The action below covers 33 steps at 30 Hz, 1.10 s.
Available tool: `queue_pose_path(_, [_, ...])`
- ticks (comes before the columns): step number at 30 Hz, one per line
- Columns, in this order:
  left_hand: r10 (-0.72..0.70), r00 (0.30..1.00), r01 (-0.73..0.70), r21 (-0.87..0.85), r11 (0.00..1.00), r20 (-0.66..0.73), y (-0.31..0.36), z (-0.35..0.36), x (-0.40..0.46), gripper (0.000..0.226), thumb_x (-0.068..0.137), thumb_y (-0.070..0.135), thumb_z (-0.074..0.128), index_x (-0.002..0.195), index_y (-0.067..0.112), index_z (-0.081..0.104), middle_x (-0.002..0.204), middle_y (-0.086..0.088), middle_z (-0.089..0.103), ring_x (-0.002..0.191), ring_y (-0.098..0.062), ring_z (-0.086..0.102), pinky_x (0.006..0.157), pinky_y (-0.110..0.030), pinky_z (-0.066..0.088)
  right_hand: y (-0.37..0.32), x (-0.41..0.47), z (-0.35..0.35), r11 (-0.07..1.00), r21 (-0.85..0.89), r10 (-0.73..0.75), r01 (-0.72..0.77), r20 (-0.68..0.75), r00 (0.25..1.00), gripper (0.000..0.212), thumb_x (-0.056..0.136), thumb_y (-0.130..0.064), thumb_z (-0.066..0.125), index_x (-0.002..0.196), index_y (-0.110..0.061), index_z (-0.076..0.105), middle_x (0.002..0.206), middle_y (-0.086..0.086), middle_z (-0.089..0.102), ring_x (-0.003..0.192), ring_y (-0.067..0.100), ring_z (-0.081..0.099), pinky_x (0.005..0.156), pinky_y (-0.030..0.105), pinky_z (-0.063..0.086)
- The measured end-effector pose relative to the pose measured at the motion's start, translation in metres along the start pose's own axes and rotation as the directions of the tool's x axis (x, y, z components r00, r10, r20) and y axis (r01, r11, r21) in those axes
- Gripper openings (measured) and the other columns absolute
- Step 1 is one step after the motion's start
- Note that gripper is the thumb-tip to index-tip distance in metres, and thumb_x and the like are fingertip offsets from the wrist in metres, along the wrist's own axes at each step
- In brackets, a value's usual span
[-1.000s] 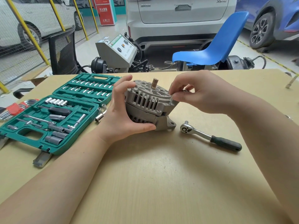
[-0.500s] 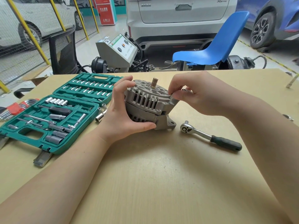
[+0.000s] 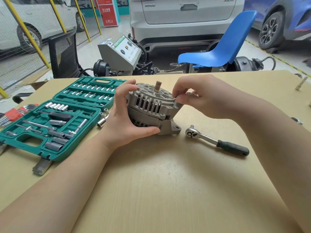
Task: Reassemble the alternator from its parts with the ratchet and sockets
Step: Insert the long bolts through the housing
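Note:
The grey alternator (image 3: 151, 106) stands on the table with its brown shaft end (image 3: 158, 86) pointing up. My left hand (image 3: 124, 118) grips its left side, thumb under the lower housing and fingers over the top rim. My right hand (image 3: 198, 98) pinches a long bolt (image 3: 176, 102) at the right edge of the upper housing. Another bolt (image 3: 134, 93) sticks up at the left rim. The ratchet (image 3: 217, 142) lies on the table to the right of the alternator, held by no hand.
An open green socket case (image 3: 55, 118) lies at the left, with loose sockets (image 3: 103, 117) beside it and red hex keys (image 3: 13, 113) at the far left. Small metal parts (image 3: 301, 84) lie near the right table edge. A blue chair (image 3: 222, 46) stands behind the table.
My right-hand fingers have shifted slightly on the bolt at the housing's right edge. The alternator and my left hand have stayed in place.

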<state>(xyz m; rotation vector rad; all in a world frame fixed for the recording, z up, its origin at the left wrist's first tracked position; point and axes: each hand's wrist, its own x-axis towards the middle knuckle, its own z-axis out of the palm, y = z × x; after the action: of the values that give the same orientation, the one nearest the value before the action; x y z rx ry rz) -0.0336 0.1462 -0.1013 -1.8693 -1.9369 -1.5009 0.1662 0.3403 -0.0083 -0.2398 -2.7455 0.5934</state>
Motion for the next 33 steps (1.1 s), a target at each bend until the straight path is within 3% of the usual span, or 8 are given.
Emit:
queue_pose_path(4, [-0.09, 0.993, 0.087, -0.04, 0.995, -0.072, 0.006, 0.003, -0.002, 0.097, 0.071, 0.051, 0.093, 0.145, 0.036, 0.032, 0.163, -0.003, 0.037, 0.147, -0.024, 0.049, 0.121, -0.056, 0.043, -0.001, 0.0, 0.001, 0.999, 0.036, -0.001, 0.001, -0.017, 1.0, 0.012, 0.095, -0.041, 0.068, 0.093, -0.029, 0.071, 0.094, -0.014, 0.068, 0.094, 0.009, 0.062, 0.076, 0.027, 0.047])
queue_pose_path(10, [-0.138, 0.977, 0.14, -0.001, 0.99, -0.16, 0.012, 0.011, -0.001, 0.077, 0.082, 0.058, 0.083, 0.143, 0.046, 0.038, 0.154, 0.002, 0.048, 0.141, -0.026, 0.053, 0.118, -0.057, 0.044, -0.004, 0.004, 0.009, 0.999, 0.049, 0.002, 0.001, -0.075, 0.997, 0.007, 0.097, -0.019, 0.07, 0.092, -0.022, 0.075, 0.097, -0.009, 0.07, 0.096, 0.013, 0.062, 0.084, 0.03, 0.048])
queue_pose_path(14, [-0.141, 0.973, 0.144, 0.001, 0.99, -0.185, 0.012, 0.011, -0.001, 0.074, 0.083, 0.057, 0.083, 0.14, 0.055, 0.036, 0.155, 0.006, 0.046, 0.142, -0.021, 0.052, 0.12, -0.054, 0.043, -0.004, 0.001, 0.007, 0.987, 0.157, -0.006, 0.018, -0.076, 0.997, 0.023, 0.096, -0.002, 0.066, 0.095, -0.022, 0.076, 0.099, -0.011, 0.072, 0.099, 0.008, 0.065, 0.087, 0.025, 0.05])
queue_pose_path(17, [-0.152, 0.97, 0.152, -0.014, 0.988, -0.192, 0.012, 0.011, 0.0, 0.074, 0.083, 0.058, 0.083, 0.139, 0.057, 0.036, 0.153, 0.008, 0.048, 0.14, -0.021, 0.054, 0.118, -0.054, 0.045, -0.005, 0.001, 0.002, 0.968, 0.249, 0.047, -0.027, -0.075, 0.996, 0.014, 0.097, -0.021, 0.071, 0.109, -0.026, 0.074, 0.102, -0.011, 0.073, 0.104, 0.009, 0.067, 0.092, 0.035, 0.054])
queue_pose_path(20, [-0.153, 0.97, 0.153, -0.014, 0.988, -0.19, 0.013, 0.011, 0.0, 0.074, 0.082, 0.059, 0.083, 0.139, 0.058, 0.036, 0.154, 0.006, 0.047, 0.141, -0.022, 0.053, 0.118, -0.055, 0.045, -0.006, 0.003, 0.005, 0.998, 0.038, 0.059, -0.054, -0.135, 0.989, 0.019, 0.094, -0.043, 0.071, 0.098, -0.026, 0.077, 0.094, -0.013, 0.071, 0.095, 0.008, 0.064, 0.089, 0.041, 0.054])
queue_pose_path(22, [-0.154, 0.972, 0.154, -0.014, 0.988, -0.178, 0.013, 0.011, -0.001, 0.073, 0.082, 0.058, 0.083, 0.138, 0.056, 0.037, 0.155, 0.005, 0.046, 0.141, -0.024, 0.053, 0.118, -0.055, 0.045, -0.01, 0.003, 0.008, 0.999, -0.02, 0.025, -0.029, -0.165, 0.986, 0.016, 0.095, -0.037, 0.071, 0.088, -0.024, 0.077, 0.09, -0.012, 0.07, 0.089, 0.008, 0.063, 0.086, 0.042, 0.053])
queue_pose_path(29, [-0.159, 0.974, 0.161, -0.002, 0.987, -0.158, 0.015, 0.01, -0.001, 0.074, 0.081, 0.062, 0.082, 0.136, 0.062, 0.034, 0.155, 0.01, 0.046, 0.142, -0.016, 0.052, 0.116, -0.027, 0.04, -0.001, 0.003, -0.004, 0.924, 0.375, 0.22, -0.07, -0.376, 0.9, 0.015, 0.102, -0.013, 0.058, 0.095, -0.015, 0.071, 0.076, -0.001, 0.075, 0.075, 0.013, 0.072, 0.082, 0.042, 0.061])
queue_pose_path(33, [-0.153, 0.974, 0.154, -0.008, 0.988, -0.164, 0.015, 0.009, -0.001, 0.073, 0.081, 0.062, 0.082, 0.136, 0.062, 0.034, 0.155, 0.01, 0.046, 0.142, -0.021, 0.053, 0.119, -0.038, 0.044, -0.002, 0.003, -0.006, 0.823, 0.561, 0.286, -0.09, -0.272, 0.919, 0.022, 0.106, -0.012, 0.054, 0.093, -0.014, 0.072, 0.076, 0.005, 0.075, 0.076, 0.023, 0.072, 0.084, 0.049, 0.062])
